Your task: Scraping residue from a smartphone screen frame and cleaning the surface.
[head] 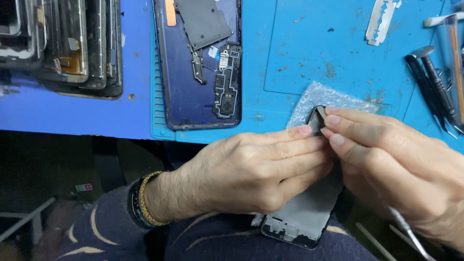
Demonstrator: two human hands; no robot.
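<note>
My left hand grips a dark phone display panel edge-on, fingers laid along its side. My right hand pinches the panel's top corner with its fingertips. A piece of bubble wrap lies on the blue mat just behind that corner. A thin metal tool pokes out under my right palm. The panel's lower end shows below my left hand, over my lap.
An opened blue phone frame with black inner parts lies on the blue work mat. A stack of old screens sits at the far left. A razor blade and dark screwdrivers lie at the right.
</note>
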